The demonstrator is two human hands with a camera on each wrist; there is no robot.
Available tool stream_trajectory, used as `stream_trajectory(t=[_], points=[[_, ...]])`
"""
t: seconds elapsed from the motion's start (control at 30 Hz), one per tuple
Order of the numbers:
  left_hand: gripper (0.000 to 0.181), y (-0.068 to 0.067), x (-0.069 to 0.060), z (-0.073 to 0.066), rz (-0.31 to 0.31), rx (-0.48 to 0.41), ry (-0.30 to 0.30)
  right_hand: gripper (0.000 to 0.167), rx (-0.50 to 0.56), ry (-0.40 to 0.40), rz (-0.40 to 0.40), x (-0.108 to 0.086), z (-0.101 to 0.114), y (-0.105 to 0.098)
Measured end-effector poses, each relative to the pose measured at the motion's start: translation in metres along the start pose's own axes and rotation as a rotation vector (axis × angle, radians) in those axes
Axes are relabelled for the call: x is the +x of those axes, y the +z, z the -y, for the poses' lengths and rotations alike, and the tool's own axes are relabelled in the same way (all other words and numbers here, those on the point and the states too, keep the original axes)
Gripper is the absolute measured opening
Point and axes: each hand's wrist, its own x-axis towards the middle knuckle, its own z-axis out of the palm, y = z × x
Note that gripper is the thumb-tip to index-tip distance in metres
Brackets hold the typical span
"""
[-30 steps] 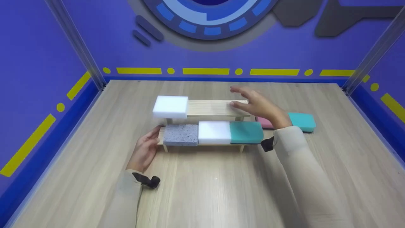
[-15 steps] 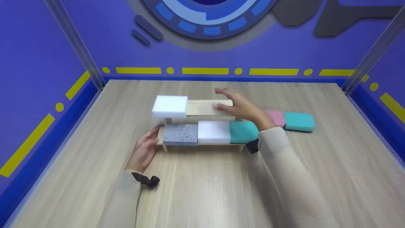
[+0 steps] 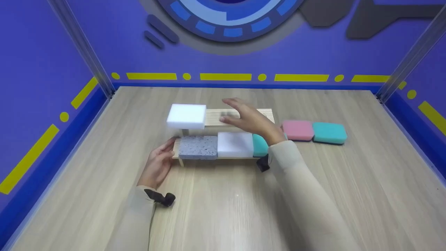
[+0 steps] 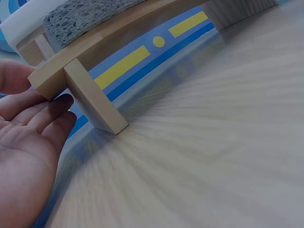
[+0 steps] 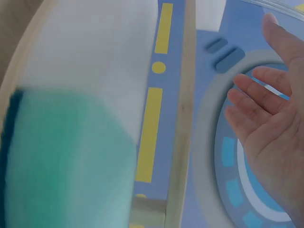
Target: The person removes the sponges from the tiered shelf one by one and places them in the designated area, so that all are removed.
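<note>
A two-level wooden rack stands on the table. Its upper board [image 3: 214, 118] carries a white block [image 3: 187, 115] at the left end. On the lower board lie a grey porous block [image 3: 198, 147], a white block [image 3: 235, 144] and a green sponge [image 3: 260, 145], partly behind the right wrist. My left hand [image 3: 158, 164] holds the lower board's left end; the left wrist view shows thumb and fingers [image 4: 59, 111] around the board end [image 4: 52, 80]. Above the upper board, my right hand [image 3: 251, 120] hovers with fingers spread, holding nothing; it looks empty in the right wrist view too [image 5: 270, 109].
Right of the rack, a pink sponge [image 3: 298, 130] and a teal sponge [image 3: 329, 133] lie side by side on the table [image 3: 216, 209]. Blue panels [image 3: 223, 62] enclose the back and both sides.
My right hand has moved left above the upper board, uncovering the pink sponge and covering part of the green one. My left hand stays at the lower board's end.
</note>
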Motion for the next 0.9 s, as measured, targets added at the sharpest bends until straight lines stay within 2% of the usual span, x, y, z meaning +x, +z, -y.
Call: stream_trajectory(t=[0.43,0.7,0.9], points=[[0.065,-0.001,0.000,0.001,-0.008,-0.010,0.000,0.076,0.012,-0.014,0.018,0.017,0.014,0.022],[0.064,0.000,0.000,0.000,0.015,-0.013,0.013,0.080,0.029,-0.009,0.022,0.025,0.020,0.032],[0.064,-0.001,0.000,0.000,0.024,0.004,0.021,0.081,-0.013,-0.042,-0.001,0.031,0.024,0.043]])
